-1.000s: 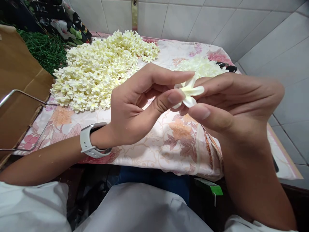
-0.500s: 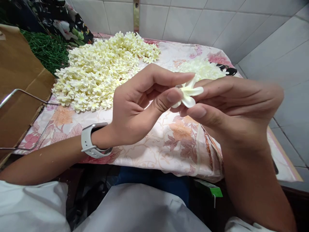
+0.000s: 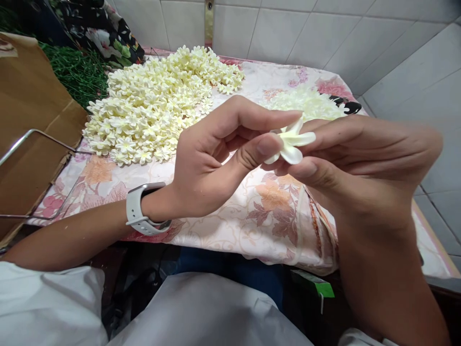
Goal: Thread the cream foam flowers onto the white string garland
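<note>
A white artificial flower [image 3: 291, 140] with a pale yellow centre is held up between my two hands above the table. My left hand [image 3: 223, 158], with a pale watch [image 3: 144, 209] on its wrist, pinches the flower between thumb and bent index finger. From the other side, my right hand [image 3: 363, 158] is closed around the flower's petals, its thumb below and its fingers curled behind. The fingertips of both hands almost meet under the flower, and what they grip there is hidden. Behind the right hand lies a heap of whiter petals [image 3: 302, 102].
A large pile of cream flowers [image 3: 154, 105] covers the table's back left. Green wiry strands [image 3: 74, 72], a cardboard box [image 3: 32, 120] and a bent metal frame [image 3: 39, 132] stand at left. A flowered cloth [image 3: 223, 235] covers the table; tiled walls [image 3: 277, 33] border it.
Hands and flower appear slightly further right in view, and the background has shifted a little the same way. Both hands keep the same hold on the flower.
</note>
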The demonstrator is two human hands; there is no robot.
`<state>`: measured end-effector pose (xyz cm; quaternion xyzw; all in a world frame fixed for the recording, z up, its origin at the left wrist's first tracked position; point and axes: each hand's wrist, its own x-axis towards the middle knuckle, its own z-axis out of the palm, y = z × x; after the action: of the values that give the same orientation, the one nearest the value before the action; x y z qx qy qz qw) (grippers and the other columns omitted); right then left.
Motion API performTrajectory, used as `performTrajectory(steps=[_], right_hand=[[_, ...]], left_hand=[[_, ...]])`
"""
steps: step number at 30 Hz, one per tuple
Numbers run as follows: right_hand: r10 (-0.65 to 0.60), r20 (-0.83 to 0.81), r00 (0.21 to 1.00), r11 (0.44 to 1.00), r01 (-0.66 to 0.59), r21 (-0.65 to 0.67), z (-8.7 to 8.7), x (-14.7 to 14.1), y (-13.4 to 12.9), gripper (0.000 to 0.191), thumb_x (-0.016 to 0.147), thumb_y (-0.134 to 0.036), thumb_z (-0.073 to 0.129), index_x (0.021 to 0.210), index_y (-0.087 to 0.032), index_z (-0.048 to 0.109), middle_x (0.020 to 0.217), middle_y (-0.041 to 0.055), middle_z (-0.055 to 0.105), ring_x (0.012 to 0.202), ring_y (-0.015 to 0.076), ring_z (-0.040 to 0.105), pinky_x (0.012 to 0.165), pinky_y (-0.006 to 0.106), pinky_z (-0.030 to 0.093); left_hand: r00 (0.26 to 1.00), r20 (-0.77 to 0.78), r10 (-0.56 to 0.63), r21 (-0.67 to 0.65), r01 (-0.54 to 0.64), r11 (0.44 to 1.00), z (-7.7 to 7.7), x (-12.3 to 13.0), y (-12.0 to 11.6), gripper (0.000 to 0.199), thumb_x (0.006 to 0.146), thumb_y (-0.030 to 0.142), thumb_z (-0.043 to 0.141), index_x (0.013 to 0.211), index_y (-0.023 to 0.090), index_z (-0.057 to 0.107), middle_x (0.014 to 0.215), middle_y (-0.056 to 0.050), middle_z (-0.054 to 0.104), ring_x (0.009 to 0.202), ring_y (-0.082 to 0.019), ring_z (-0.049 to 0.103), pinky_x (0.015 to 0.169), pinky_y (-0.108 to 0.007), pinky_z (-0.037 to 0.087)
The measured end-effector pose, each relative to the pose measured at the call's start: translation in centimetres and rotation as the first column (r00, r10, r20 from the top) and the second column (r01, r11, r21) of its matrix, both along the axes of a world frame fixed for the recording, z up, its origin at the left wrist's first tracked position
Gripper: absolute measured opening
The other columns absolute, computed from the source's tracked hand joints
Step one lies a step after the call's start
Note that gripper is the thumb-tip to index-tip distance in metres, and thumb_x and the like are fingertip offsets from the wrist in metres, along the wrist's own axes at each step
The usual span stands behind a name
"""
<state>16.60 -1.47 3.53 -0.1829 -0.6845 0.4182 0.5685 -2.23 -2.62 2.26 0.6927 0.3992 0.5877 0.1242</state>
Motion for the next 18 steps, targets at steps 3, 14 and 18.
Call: performTrajectory(steps=[3, 14, 18], right_hand=[[-0.007, 0.016, 1.000, 1.000, 0.007, 0.004, -0.13, 0.12, 0.23, 0.016, 0.087, -0.029, 0.097, 0.102, -0.031, 0.092, 0.082, -0.0005, 0.081, 0.073, 0.0184, 0.072, 0.065, 0.038, 0.058], [-0.115, 0.010, 0.993, 0.993, 0.115, 0.029, -0.17, -0.50, 0.09, 0.029, 0.080, -0.003, 0.090, 0.094, -0.028, 0.091, 0.081, -0.0015, 0.080, 0.071, 0.0171, 0.070, 0.063, 0.036, 0.055], [-0.297, 0.077, 0.952, 0.947, 0.284, 0.148, -0.63, -0.69, 0.35, 0.021, 0.080, -0.016, 0.095, 0.089, -0.034, 0.088, 0.077, -0.0011, 0.078, 0.073, 0.0224, 0.070, 0.065, 0.043, 0.057]], left_hand=[[0.999, -0.046, 0.020, -0.017, -0.021, 1.000, -0.13, -0.06, -0.04, 0.078, 0.095, 0.094, 0.045, 0.113, 0.026, 0.079, 0.097, 0.000, 0.071, 0.108, -0.031, 0.085, 0.081, -0.046, 0.070], [0.992, 0.111, -0.054, 0.149, 0.037, 0.988, -0.70, 0.35, -0.36, 0.026, 0.104, 0.053, 0.073, 0.116, 0.030, 0.074, 0.119, -0.004, 0.074, 0.107, -0.021, 0.078, 0.084, -0.034, 0.068], [0.994, -0.041, -0.106, 0.294, 0.113, 0.949, -1.03, -0.08, 0.46, 0.010, 0.106, 0.027, 0.071, 0.113, 0.029, 0.078, 0.105, -0.001, 0.084, 0.099, -0.019, 0.080, 0.088, -0.036, 0.068]])
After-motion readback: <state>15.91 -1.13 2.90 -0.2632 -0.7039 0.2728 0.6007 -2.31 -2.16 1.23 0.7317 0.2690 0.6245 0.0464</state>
